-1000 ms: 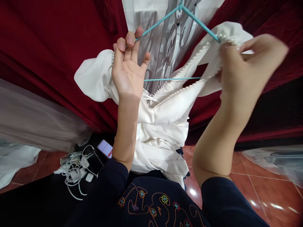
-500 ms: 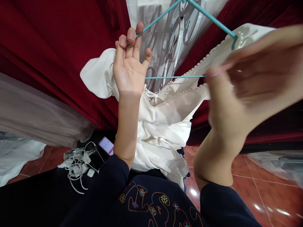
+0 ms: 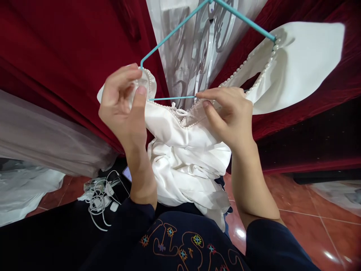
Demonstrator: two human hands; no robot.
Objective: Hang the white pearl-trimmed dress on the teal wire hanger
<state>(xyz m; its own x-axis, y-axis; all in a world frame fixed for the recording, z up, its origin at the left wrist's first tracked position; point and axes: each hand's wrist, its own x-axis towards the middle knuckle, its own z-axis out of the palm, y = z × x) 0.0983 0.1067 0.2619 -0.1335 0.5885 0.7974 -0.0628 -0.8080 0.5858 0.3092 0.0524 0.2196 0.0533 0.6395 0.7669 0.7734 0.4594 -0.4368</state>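
Note:
A white satin dress with pearl-trimmed neckline and puffed sleeves hangs on a thin turquoise hanger. My left hand is at the left shoulder, its fingers curled about the pearl-edged sleeve opening just below the hanger's corner. Part of that sleeve is hidden behind the hand. My right hand is closed at the hanger's lower bar, its index fingertip on the bar and its thumb tucked below, over the neckline. The right sleeve spreads out from the hanger's right corner. A small white bow sits at the neckline's middle.
Dark red curtains hang behind, with sheer white fabric between them. At lower left, tangled white cables and a partly hidden phone lie on a black surface. Reddish floor tiles show at right.
My left hand has moved down and left from the hanger's arm to the left shoulder. My right hand has come in leftward to the lower bar, uncovering the right sleeve.

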